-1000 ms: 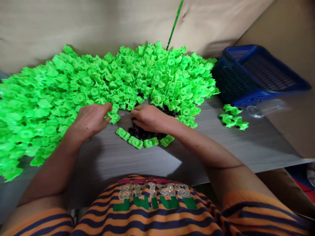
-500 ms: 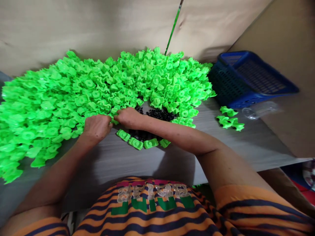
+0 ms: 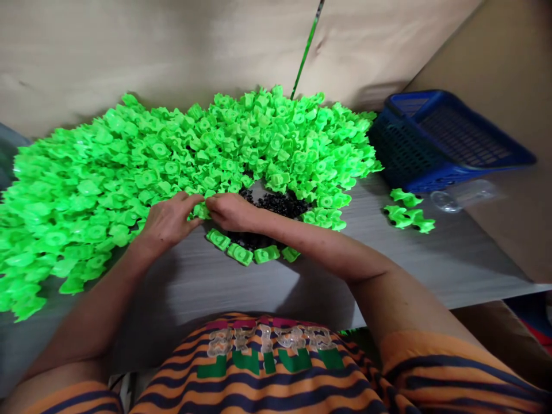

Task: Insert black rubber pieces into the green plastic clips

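Note:
My left hand [image 3: 166, 221] has its thumb and fingers bent around a small green plastic piece [image 3: 199, 211] at the near edge of the heap. Right beside it, my right hand [image 3: 233, 211] is closed in a pinch, its fingertips against that piece; what they hold is hidden. Under and behind my right forearm lie many small black parts [image 3: 282, 203]. Several green pieces [image 3: 240, 253], looking like little toy car bodies, sit in a curved row in front of the black parts. A great heap of similar green pieces [image 3: 159, 150] spreads behind both hands.
A blue plastic basket [image 3: 448, 172] stands tilted at the right, against the board wall. Near it lie a clear plastic container [image 3: 448, 201] and a few loose green pieces [image 3: 407, 215]. The grey tabletop [image 3: 254, 287] ends close to my body.
My left hand's fingers have spread a little, and the green piece between them shows more. My right hand stays close beside it. The whole view has shifted slightly.

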Action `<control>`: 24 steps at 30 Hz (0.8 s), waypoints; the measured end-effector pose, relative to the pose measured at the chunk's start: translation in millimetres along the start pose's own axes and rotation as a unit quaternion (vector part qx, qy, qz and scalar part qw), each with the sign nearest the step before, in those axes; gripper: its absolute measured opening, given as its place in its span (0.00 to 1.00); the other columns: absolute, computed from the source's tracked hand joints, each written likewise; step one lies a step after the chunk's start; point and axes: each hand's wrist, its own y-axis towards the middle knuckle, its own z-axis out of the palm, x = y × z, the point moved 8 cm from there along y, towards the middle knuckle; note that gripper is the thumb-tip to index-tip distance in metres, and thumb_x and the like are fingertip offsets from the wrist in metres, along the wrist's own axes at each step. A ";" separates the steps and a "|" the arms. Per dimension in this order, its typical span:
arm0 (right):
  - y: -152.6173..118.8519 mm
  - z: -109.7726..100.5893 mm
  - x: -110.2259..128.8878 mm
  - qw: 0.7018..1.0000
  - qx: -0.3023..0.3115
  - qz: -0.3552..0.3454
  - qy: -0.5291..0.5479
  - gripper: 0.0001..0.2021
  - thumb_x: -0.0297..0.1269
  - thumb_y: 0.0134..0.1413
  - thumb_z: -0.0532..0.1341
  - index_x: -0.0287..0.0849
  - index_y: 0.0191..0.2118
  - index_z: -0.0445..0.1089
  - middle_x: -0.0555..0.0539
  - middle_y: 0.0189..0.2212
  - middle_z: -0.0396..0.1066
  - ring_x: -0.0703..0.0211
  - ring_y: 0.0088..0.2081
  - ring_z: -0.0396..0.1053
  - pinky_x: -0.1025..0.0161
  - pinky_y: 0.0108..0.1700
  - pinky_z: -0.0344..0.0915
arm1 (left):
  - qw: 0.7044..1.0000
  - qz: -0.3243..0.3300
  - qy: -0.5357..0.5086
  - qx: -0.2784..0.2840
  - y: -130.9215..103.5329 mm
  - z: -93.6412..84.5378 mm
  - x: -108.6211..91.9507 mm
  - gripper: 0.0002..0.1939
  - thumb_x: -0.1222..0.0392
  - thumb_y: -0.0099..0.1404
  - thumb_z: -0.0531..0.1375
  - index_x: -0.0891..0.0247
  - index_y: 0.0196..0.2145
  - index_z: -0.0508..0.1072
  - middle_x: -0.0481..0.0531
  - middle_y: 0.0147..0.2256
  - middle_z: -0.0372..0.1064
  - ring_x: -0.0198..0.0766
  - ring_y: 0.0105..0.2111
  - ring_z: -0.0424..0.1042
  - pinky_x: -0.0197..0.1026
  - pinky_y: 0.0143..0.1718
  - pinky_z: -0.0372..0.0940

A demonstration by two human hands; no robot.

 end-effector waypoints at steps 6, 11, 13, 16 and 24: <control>4.3 4.1 -10.5 0.999 -0.029 -0.009 0.036 0.14 0.26 0.69 0.53 0.35 0.48 0.75 0.40 0.42 0.79 0.54 0.41 0.72 0.62 0.41 0.59 | 0.997 0.073 0.028 -0.016 2.9 5.0 -9.2 0.21 0.59 0.73 0.56 0.61 0.59 0.78 0.63 0.64 0.72 0.55 0.54 0.79 0.48 0.45 0.73; -4.9 1.5 -7.7 0.999 0.010 -0.006 -0.051 0.14 0.26 0.70 0.53 0.35 0.52 0.74 0.36 0.45 0.78 0.51 0.42 0.72 0.60 0.39 0.58 | 0.991 0.078 0.089 0.058 -1.6 7.0 -17.2 0.25 0.63 0.74 0.52 0.58 0.63 0.76 0.61 0.64 0.71 0.56 0.50 0.81 0.49 0.39 0.72; -9.3 -1.7 -7.3 0.997 0.027 0.000 -0.079 0.14 0.27 0.71 0.54 0.35 0.53 0.74 0.35 0.45 0.77 0.50 0.41 0.72 0.59 0.39 0.58 | 0.987 0.074 0.108 0.092 -4.1 8.9 -21.8 0.24 0.64 0.74 0.51 0.60 0.60 0.78 0.63 0.62 0.73 0.57 0.49 0.81 0.49 0.38 0.72; -16.6 -9.8 -10.1 0.995 0.028 0.006 -0.097 0.13 0.27 0.71 0.53 0.35 0.51 0.74 0.36 0.43 0.76 0.51 0.40 0.71 0.59 0.38 0.56 | 0.985 0.076 0.107 0.109 -4.9 12.8 -27.7 0.23 0.64 0.75 0.51 0.62 0.58 0.79 0.64 0.60 0.73 0.58 0.51 0.81 0.50 0.40 0.73; -57.8 -51.1 -29.6 0.991 -0.129 0.007 -0.022 0.11 0.30 0.72 0.51 0.39 0.45 0.72 0.40 0.42 0.69 0.54 0.38 0.64 0.60 0.40 0.56 | 0.994 0.099 0.011 0.054 4.4 26.9 -7.7 0.25 0.58 0.73 0.56 0.57 0.65 0.75 0.59 0.70 0.66 0.54 0.57 0.78 0.48 0.48 0.75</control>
